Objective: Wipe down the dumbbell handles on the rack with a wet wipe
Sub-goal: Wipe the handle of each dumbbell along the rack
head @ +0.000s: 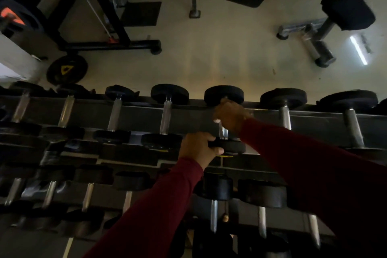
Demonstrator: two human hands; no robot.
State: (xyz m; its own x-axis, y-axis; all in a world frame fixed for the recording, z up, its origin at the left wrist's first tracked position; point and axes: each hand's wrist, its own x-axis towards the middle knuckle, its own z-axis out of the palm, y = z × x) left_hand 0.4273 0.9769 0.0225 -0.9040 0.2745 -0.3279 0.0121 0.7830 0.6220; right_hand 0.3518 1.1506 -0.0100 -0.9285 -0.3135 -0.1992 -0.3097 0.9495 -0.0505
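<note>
while the work is plainly under way, i cannot be judging from any handle's look which ones are already cleaned: the steel handles on the long dark metal two-tier dumbbell rack [209,115] are all shining alike in the dim light, so the best guess is that the job is somewhere in the middle of the top row, with the lower row not yet being touched. the right hand [231,114], coming out of a dark red sleeve, is curling round the upper part of the chrome handle [223,132] of the black round-headed dumbbell [224,95] near the middle of the rack's top row; a small pale scrap at its fingers [216,121] is probably the white wet wipe [217,120], pressed between the fingers and the steel, though it is too small to be sure. the left hand [199,148] is clamping its fingers and thumb on the near head [230,146] of that same dumbbell, at the rack's front edge, seemingly steadying it. only the short lower stretch of handle between the two hands is showing bare.
</note>
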